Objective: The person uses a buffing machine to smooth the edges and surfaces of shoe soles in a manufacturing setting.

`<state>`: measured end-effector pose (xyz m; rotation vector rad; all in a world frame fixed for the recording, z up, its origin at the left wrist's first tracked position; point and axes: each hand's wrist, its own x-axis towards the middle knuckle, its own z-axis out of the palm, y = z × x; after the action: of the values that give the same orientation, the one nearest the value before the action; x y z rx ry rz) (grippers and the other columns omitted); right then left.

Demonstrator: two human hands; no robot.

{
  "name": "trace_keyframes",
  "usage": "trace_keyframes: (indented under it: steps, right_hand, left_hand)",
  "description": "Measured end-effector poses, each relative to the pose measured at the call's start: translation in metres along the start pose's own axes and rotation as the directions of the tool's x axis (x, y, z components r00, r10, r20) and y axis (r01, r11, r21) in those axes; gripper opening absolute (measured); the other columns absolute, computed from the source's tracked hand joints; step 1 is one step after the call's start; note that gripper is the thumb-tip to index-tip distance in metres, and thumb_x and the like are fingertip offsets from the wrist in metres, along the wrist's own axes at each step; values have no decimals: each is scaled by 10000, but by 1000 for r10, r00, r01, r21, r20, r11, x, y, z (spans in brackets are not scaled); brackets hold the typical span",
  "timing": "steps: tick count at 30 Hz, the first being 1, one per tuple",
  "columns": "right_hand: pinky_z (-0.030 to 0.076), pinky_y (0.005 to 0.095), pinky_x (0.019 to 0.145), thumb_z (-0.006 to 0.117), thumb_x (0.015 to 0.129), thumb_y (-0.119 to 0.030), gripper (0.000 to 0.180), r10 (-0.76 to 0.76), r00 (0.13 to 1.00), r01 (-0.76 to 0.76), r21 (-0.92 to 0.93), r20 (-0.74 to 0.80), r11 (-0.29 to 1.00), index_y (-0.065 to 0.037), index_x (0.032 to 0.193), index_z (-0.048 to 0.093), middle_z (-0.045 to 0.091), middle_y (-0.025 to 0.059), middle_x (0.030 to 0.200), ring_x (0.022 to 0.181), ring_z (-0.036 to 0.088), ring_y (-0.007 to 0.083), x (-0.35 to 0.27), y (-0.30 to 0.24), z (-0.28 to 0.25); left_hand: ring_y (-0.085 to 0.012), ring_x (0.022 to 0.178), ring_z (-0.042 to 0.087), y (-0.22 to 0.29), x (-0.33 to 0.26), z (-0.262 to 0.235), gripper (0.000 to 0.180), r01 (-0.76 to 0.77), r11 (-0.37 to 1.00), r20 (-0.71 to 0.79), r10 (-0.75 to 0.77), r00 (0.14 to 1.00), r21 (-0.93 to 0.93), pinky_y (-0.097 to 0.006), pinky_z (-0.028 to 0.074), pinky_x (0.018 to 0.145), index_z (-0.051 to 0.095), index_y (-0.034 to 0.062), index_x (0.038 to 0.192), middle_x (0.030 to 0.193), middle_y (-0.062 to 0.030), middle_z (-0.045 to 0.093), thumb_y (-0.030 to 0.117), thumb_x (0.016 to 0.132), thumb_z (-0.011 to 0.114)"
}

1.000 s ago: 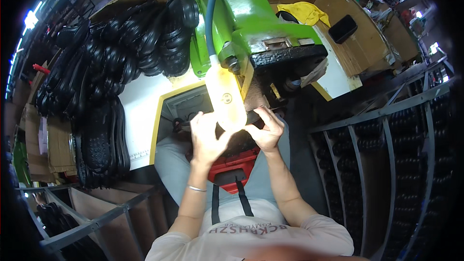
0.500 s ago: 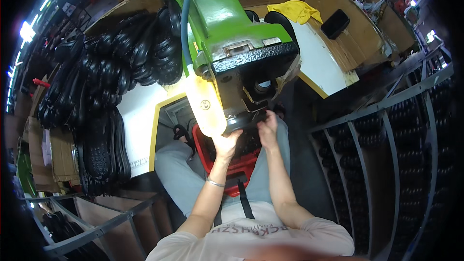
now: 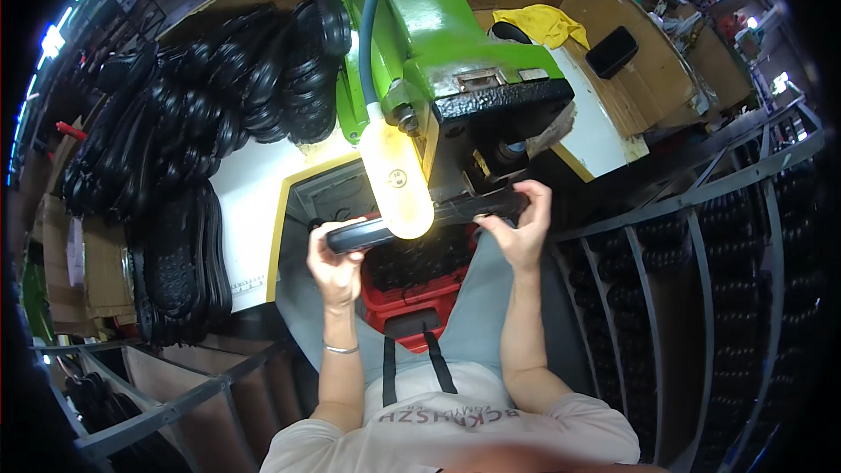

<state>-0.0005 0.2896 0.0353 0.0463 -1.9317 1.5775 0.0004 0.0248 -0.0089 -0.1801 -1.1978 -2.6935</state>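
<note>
Held level between both hands is a black shoe sole (image 3: 366, 235), its edge facing me, under the head of a green machine (image 3: 477, 61). My left hand (image 3: 335, 264) grips the sole's left end, thumb below and fingers above. At the other end my right hand (image 3: 526, 228) holds it between thumb and bent fingers. A bright lamp cover (image 3: 397, 180) hangs in front and hides part of the sole's middle. The sole is close beneath the machine's dark working part; whether they touch, I cannot tell. Below lies a red bin (image 3: 412, 296) holding black scraps.
Piles of black soles (image 3: 180, 250) cover much of the white table (image 3: 254, 210) at left. A yellow cloth (image 3: 547, 26) and a black phone-like object (image 3: 611, 52) lie at the back right. Metal racks (image 3: 653, 333) loaded with black soles stand at right; another rack (image 3: 166, 420) is lower left.
My hands have moved apart, left hand to the left and right hand to the right. The sole now shows lengthwise between them. The view has shifted slightly.
</note>
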Motion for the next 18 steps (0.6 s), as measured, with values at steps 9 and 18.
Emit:
trace_keyframes:
  steps: [9,18]
  right_hand:
    - [409,352,987,811,714,-137,720,409,885,-403,-75,224,912,-7,1307,422,499,142,1283,1172,499,234,-83,33,57]
    - [444,333,969,643,688,35,694,684,466,-883,244,562,401,78,1345,425,548,143,1284,1149,557,208,-78,-1,-32]
  left_hand:
    - [-181,856,596,69,-48,-26,389,-371,554,364,130,923,745,-331,516,714,585,61,944,924,-43,598,112,650,834]
    - [-273,813,626,58,15,57,263,-650,374,697,13,717,662,-351,523,751,648,36,865,895,-105,644,133,669,795]
